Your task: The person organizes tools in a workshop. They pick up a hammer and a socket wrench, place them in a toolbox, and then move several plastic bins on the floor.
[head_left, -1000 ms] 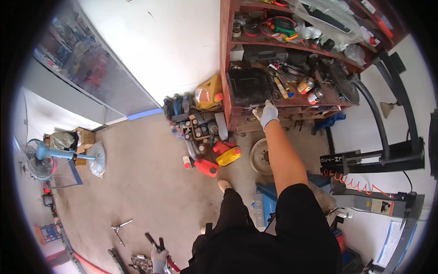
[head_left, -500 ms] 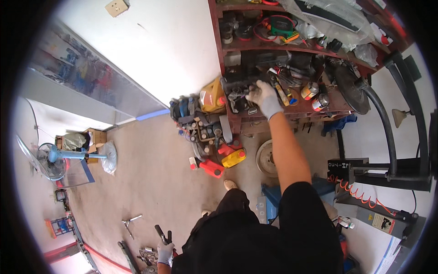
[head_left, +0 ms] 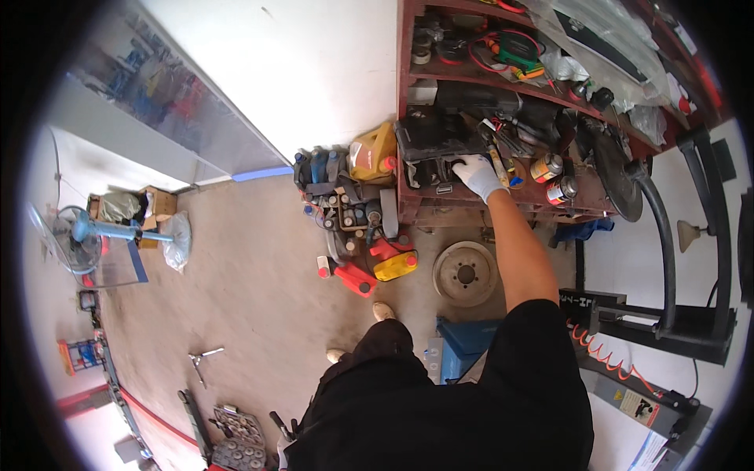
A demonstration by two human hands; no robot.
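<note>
Up on the cluttered shelf [head_left: 503, 206], right hand [head_left: 477, 174] touches a black case [head_left: 432, 141].

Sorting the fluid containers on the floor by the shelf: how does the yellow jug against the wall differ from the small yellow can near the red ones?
The yellow jug is the bigger one and stands upright against the wall, by the black case that the right hand touches. The small yellow can lies low on the floor, farther from the wall, beside a red can. Both are yellow and sit left of the brake drum.
</note>
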